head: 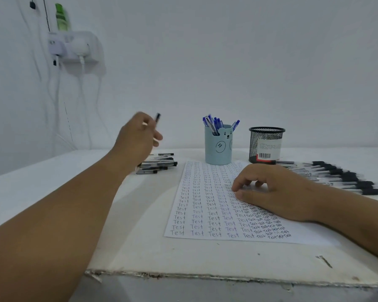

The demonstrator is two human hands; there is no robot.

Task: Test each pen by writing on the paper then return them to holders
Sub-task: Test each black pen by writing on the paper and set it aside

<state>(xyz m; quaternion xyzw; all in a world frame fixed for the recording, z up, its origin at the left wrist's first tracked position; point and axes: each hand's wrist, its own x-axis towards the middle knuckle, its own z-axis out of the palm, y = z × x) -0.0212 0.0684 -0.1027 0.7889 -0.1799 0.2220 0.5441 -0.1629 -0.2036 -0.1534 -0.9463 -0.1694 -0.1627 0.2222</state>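
My left hand point(138, 136) is raised above a pile of black pens point(157, 165) at the table's left and grips one black pen point(157, 117), its end sticking up past the fingers. My right hand point(275, 190) rests on the paper point(205, 205), fingers loosely curled, holding nothing. The sheet is filled with rows of the word "Test". Behind it stand a light blue bear holder point(218, 147) with several blue pens point(214, 124) and a black mesh holder point(265, 144) in which no pens show.
A row of capped black pens point(340, 177) lies at the right of the paper. A white wall socket shelf point(74, 47) with cables and a green bottle point(61, 17) hangs at upper left. The table's chipped front edge point(205, 275) runs below.
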